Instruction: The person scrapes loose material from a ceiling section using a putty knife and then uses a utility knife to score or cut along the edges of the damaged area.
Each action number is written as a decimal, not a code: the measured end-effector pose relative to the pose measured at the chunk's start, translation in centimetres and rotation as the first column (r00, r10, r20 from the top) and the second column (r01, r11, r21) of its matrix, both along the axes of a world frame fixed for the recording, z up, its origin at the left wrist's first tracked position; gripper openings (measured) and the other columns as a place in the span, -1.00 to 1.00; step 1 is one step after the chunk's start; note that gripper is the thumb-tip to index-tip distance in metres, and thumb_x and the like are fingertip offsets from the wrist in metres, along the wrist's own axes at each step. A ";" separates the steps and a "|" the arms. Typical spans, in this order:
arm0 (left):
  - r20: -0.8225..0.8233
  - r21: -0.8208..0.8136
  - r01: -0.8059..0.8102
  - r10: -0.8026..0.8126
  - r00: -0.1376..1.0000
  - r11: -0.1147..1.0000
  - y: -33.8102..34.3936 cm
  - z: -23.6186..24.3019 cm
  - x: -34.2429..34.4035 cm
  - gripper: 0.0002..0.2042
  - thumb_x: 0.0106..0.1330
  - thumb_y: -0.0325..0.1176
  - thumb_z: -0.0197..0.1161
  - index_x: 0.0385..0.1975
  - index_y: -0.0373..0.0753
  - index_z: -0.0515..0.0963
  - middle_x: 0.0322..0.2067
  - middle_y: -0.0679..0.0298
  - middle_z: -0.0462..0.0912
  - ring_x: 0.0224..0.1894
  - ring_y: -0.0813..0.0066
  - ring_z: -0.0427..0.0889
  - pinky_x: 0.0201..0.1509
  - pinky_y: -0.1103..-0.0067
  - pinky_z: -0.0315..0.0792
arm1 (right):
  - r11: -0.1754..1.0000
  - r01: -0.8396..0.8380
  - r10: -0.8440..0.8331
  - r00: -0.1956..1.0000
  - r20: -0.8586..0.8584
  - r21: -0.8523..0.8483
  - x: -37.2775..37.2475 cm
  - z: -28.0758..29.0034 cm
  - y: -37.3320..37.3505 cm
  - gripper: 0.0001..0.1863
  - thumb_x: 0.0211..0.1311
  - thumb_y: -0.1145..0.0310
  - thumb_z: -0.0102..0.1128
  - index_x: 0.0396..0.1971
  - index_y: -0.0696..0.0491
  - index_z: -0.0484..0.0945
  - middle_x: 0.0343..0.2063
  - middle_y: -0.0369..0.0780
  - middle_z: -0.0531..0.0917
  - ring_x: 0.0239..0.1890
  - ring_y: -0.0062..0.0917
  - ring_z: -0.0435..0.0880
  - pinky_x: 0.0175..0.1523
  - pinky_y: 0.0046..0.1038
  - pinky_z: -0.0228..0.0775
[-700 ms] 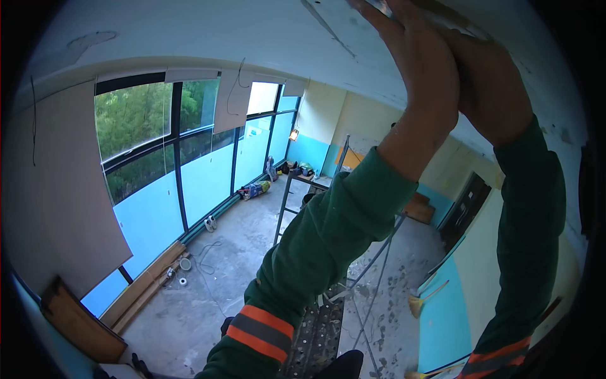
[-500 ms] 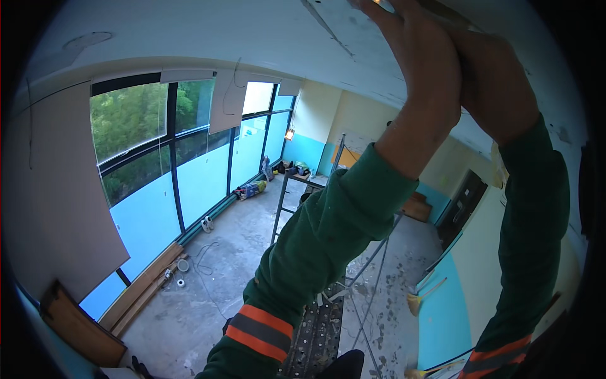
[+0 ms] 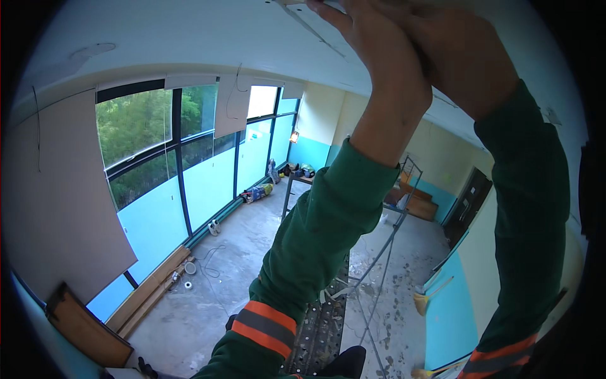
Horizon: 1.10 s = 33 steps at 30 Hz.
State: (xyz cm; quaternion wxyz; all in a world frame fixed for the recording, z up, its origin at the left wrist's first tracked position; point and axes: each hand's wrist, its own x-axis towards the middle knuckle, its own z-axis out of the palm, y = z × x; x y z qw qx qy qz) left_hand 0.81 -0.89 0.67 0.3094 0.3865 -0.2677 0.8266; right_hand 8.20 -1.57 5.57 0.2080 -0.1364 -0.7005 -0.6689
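Head view, arms raised overhead. I see both hands pressed up against the ceiling (image 3: 189, 31) at the top of the frame. The left hand (image 3: 385, 47) lies palm-up on the white surface, its fingers (image 3: 334, 14) extended and held close together, their tips beside a thin ceiling seam (image 3: 315, 28) that runs diagonally away from them. The right hand (image 3: 467, 54) sits just beside the left, touching it; its fingers pass out of the frame's top edge, so I cannot tell whether they are spread or closed, nor whether they grip anything. Both forearms wear green sleeves (image 3: 328, 234) with orange and grey cuff bands (image 3: 262, 325).

Far below the fingers lies a bare concrete floor (image 3: 246, 252). Directly beneath the left forearm stands a metal scaffold (image 3: 379, 252) with a perforated deck (image 3: 322, 328) under me. To the left of the hands, well apart, a wall of tall windows (image 3: 158, 132) shows green trees; pale boards (image 3: 63, 196) cover part of it, and wooden planks (image 3: 151, 290) lie along its foot. Beyond the scaffold, bags and gear (image 3: 278, 180) rest against the far turquoise wall. Below the right forearm a broom (image 3: 426, 297) leans near a dark doorway (image 3: 467, 205), with debris scattered on the floor.
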 end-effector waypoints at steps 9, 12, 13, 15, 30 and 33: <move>-0.056 -0.111 -0.053 0.047 0.997 0.992 -0.5 -0.1 0.4 -0.38 0.51 -0.14 -0.31 0.39 -0.15 -0.46 0.30 -0.13 -0.03 0.27 0.02 0.20 0.34 0.25 0.18 | 0.943 -0.118 0.058 0.978 -0.198 -0.310 0.6 -0.3 -0.4 -0.66 0.07 0.39 0.20 -0.08 0.02 0.57 -0.46 -0.16 0.69 -0.48 -0.31 0.67 -0.33 -0.38 0.51; -0.062 -0.073 -0.073 0.069 0.996 0.995 -0.3 -0.4 0.1 -0.38 0.52 -0.16 -0.32 0.39 -0.18 -0.45 0.31 -0.15 -0.07 0.29 0.01 0.16 0.36 0.26 0.15 | 0.962 -0.092 0.033 0.974 -0.223 -0.259 0.1 -1.1 -0.7 -0.63 0.02 0.42 0.25 -0.08 0.03 0.58 -0.46 -0.17 0.69 -0.48 -0.31 0.67 -0.32 -0.38 0.51; -0.063 -0.062 -0.077 0.073 0.995 0.995 -0.1 -0.5 0.2 -0.39 0.52 -0.16 -0.32 0.39 -0.19 -0.45 0.31 -0.16 -0.07 0.29 0.00 0.16 0.37 0.26 0.14 | 0.964 -0.160 0.121 0.974 -0.190 -0.210 0.3 -1.2 -0.2 -0.61 0.02 0.42 0.25 -0.07 0.03 0.57 -0.46 -0.16 0.69 -0.48 -0.30 0.67 -0.32 -0.38 0.51; -0.072 -0.063 -0.087 0.082 0.994 0.994 0.1 -0.4 0.1 -0.39 0.52 -0.17 -0.33 0.39 -0.20 -0.46 0.32 -0.16 -0.10 0.31 0.00 0.14 0.37 0.26 0.13 | 0.959 -0.229 0.205 0.967 -0.150 -0.165 0.3 -1.3 0.0 -0.60 0.01 0.41 0.25 -0.06 0.03 0.57 -0.46 -0.16 0.69 -0.49 -0.29 0.67 -0.32 -0.39 0.51; -0.097 -0.177 -0.197 0.182 0.979 0.964 -0.3 0.5 -0.8 -0.37 0.51 -0.15 -0.32 0.39 -0.24 -0.44 0.32 -0.18 -0.09 0.31 -0.03 0.14 0.36 0.27 0.14 | 0.888 -0.282 0.160 0.930 -0.331 -0.363 -1.1 -1.5 -1.3 -0.55 0.01 0.52 0.26 0.00 0.07 0.55 -0.42 -0.12 0.69 -0.47 -0.28 0.67 -0.31 -0.40 0.50; -0.104 -0.211 -0.202 0.184 0.977 0.956 -1.1 0.4 -0.4 -0.37 0.50 -0.16 -0.31 0.39 -0.24 -0.44 0.30 -0.13 -0.02 0.26 0.01 0.20 0.32 0.28 0.19 | 0.960 -0.211 0.171 0.963 -0.209 -0.183 -0.7 -0.6 0.3 -0.52 0.08 0.49 0.20 0.08 0.02 0.50 -0.48 -0.17 0.69 -0.52 -0.32 0.65 -0.38 -0.42 0.48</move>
